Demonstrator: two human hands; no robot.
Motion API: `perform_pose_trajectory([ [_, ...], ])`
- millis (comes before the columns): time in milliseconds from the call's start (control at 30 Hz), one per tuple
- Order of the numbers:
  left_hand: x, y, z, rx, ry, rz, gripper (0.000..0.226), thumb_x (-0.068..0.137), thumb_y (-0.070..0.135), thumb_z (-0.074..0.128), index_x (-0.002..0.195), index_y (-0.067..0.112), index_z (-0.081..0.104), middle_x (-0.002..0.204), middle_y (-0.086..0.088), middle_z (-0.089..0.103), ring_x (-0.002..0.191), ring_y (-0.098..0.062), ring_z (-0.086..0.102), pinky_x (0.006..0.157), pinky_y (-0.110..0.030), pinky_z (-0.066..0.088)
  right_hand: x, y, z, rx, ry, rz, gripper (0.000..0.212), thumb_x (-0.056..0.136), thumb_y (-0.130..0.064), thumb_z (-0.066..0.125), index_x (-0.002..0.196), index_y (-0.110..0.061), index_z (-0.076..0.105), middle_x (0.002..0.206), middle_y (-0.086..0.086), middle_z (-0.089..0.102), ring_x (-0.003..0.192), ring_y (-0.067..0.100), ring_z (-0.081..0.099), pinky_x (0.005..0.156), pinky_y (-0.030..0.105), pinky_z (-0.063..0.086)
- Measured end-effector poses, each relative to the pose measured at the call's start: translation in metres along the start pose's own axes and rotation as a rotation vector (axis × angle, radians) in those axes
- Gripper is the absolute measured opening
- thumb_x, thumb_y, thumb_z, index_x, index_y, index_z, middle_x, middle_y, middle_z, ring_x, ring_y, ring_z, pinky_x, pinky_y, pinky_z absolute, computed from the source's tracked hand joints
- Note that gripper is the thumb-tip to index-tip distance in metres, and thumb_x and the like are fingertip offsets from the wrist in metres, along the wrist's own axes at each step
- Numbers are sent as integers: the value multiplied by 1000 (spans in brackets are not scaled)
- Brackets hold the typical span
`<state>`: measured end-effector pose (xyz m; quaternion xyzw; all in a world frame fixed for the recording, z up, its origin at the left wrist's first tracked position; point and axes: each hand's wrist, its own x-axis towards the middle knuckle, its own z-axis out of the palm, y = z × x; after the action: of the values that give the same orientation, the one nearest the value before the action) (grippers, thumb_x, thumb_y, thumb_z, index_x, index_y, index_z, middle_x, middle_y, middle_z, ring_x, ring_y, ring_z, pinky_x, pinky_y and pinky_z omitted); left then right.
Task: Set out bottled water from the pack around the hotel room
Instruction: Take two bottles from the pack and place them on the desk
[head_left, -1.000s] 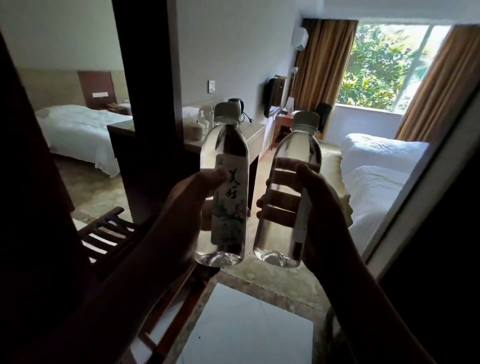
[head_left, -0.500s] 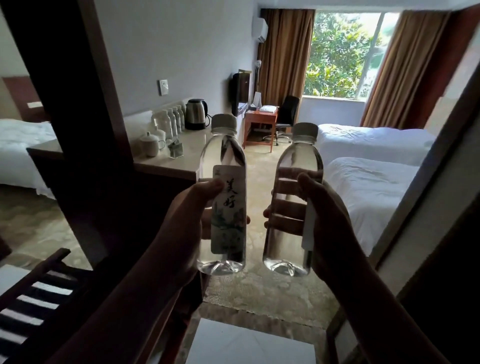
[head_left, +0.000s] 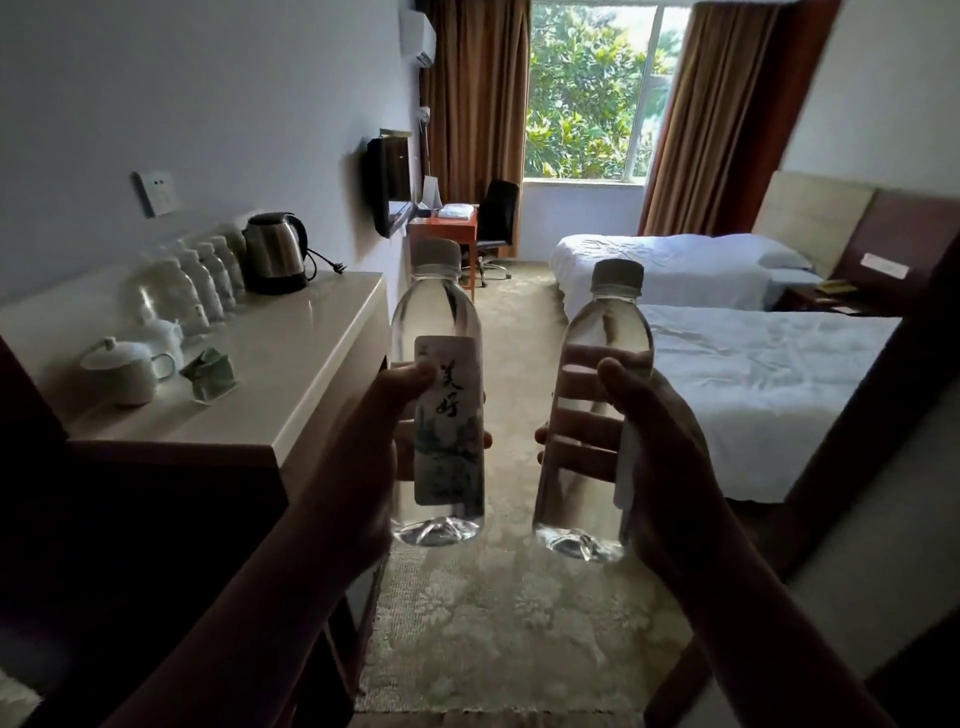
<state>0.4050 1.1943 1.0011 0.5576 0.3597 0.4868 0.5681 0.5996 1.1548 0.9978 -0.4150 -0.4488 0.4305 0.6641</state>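
I hold two clear water bottles upright in front of me. My left hand grips the left bottle, whose white label with black characters faces me. My right hand grips the right bottle, its label turned away under my palm. Both have pale caps. On the cream counter at the left, a row of several more water bottles stands along the wall.
A steel kettle, a white lidded cup and a green packet sit on the counter. Two white beds fill the right side. A carpeted aisle leads to a desk with a black chair by the window.
My view has swung right and moved forward into the room. The dark post at the left has left the view, and the counter and beds show more fully. Both bottles stay gripped.
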Motion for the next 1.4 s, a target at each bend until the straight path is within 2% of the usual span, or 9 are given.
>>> perform_pose_trajectory([
  [67, 40, -13, 14, 20, -15, 10, 64, 67, 58, 56, 109, 10, 67, 93, -10, 76, 77, -26, 73, 70, -43, 59, 35, 12, -18, 13, 25, 2, 54, 79, -40, 61, 123, -8, 59, 89, 0, 76, 75, 29, 74, 59, 32, 58],
  [200, 121, -43, 47, 66, -28, -2, 52, 79, 50, 48, 109, 12, 66, 94, -11, 77, 78, -26, 73, 77, -48, 57, 114, 37, -59, 7, 48, -13, 56, 80, -39, 59, 124, -5, 56, 89, 0, 76, 76, 29, 73, 59, 30, 58],
  [333, 208, -59, 77, 60, -56, -27, 50, 80, 48, 46, 109, 13, 66, 89, -6, 77, 72, -21, 73, 62, -36, 60, 199, 54, -94, -17, 39, -7, 55, 84, -41, 58, 127, -6, 55, 102, 11, 74, 83, 32, 74, 61, 30, 58],
  [467, 285, -72, 89, 50, -43, -38, 50, 81, 49, 46, 108, 13, 68, 93, -8, 77, 76, -24, 73, 75, -47, 58, 281, 64, -116, -21, 12, 14, 55, 84, -40, 59, 128, -6, 54, 102, 13, 73, 85, 35, 74, 61, 31, 59],
  [633, 377, -86, 88, 21, -17, -77, 55, 80, 50, 48, 111, 9, 67, 95, -10, 76, 79, -26, 72, 86, -56, 54, 375, 80, -133, -20, -15, 22, 53, 85, -39, 60, 128, -8, 53, 102, 11, 74, 87, 37, 73, 62, 31, 59],
  [867, 528, -117, 66, 18, -27, -57, 60, 69, 57, 55, 109, 13, 67, 94, -6, 76, 78, -23, 73, 78, -44, 56, 526, 135, -133, -61, -53, 22, 53, 86, -36, 61, 131, -8, 51, 104, 12, 74, 88, 34, 73, 63, 31, 59],
  [967, 610, -128, 53, 28, -47, -50, 73, 61, 63, 54, 113, 13, 65, 95, -6, 76, 79, -23, 73, 74, -43, 56, 605, 156, -129, -86, -57, 4, 54, 84, -35, 62, 131, -9, 51, 104, 10, 75, 85, 29, 74, 64, 31, 59],
  [1167, 775, -144, 45, 35, -117, -84, 70, 61, 63, 56, 112, 16, 64, 94, -6, 76, 80, -25, 74, 78, -47, 54, 757, 181, -137, -94, 20, -13, 55, 82, -35, 63, 130, -11, 52, 100, 6, 76, 84, 27, 75, 64, 32, 59],
  [1400, 942, -171, 59, 16, -140, -111, 70, 60, 62, 59, 110, 13, 65, 94, -9, 74, 78, -26, 72, 73, -41, 54, 915, 219, -172, -72, 79, 4, 47, 87, -33, 67, 128, -14, 54, 97, 0, 77, 83, 25, 76, 62, 30, 59],
])
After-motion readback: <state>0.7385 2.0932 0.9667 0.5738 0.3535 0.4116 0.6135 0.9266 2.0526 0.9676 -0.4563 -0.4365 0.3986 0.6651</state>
